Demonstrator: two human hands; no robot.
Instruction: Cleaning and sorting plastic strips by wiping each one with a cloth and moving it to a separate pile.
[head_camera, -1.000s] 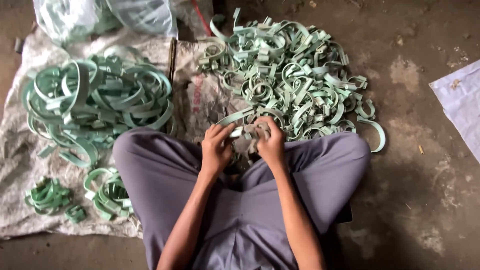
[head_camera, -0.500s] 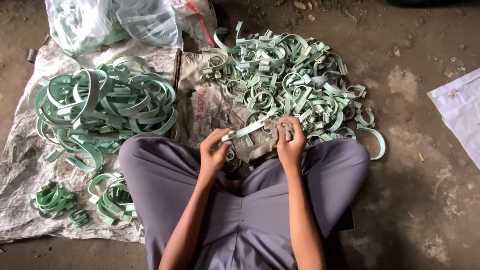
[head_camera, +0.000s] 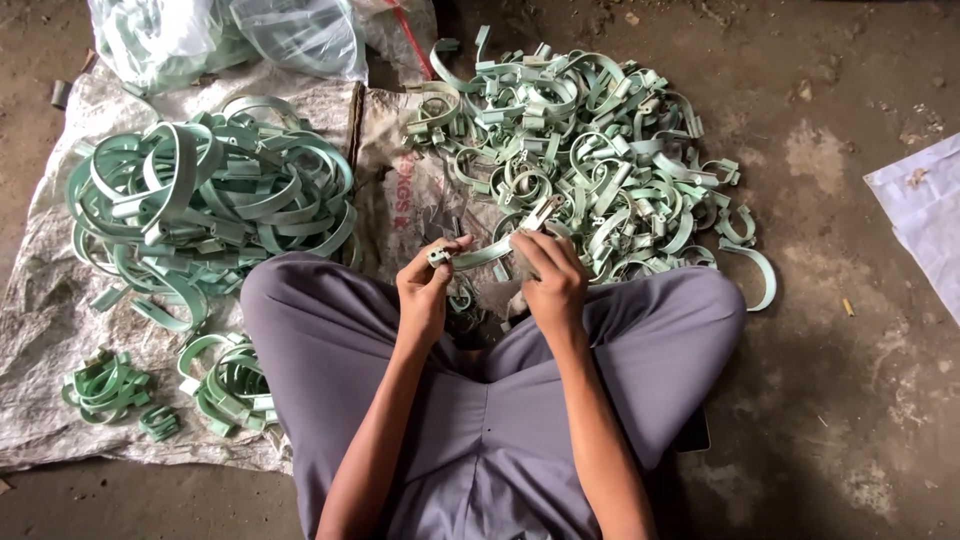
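Note:
I sit cross-legged on the floor in grey trousers (head_camera: 640, 350). Between my knees I hold one pale green curved clamp strip (head_camera: 488, 252) with both hands. My left hand (head_camera: 428, 290) pinches its left end. My right hand (head_camera: 548, 275) grips its right end, where a small metal part sticks up. Right behind my hands lies a big loose pile of green clamp pieces (head_camera: 580, 150).
A heap of larger green rings (head_camera: 210, 200) rests on a worn sack (head_camera: 50, 300) at left, with small stacked bundles (head_camera: 105, 385) near my left knee. Clear plastic bags (head_camera: 230, 35) lie at the top left. A white sheet (head_camera: 925, 215) is at the right edge.
My hands have drawn apart a little along the strip, which now lies stretched between them. The camera view has shifted slightly.

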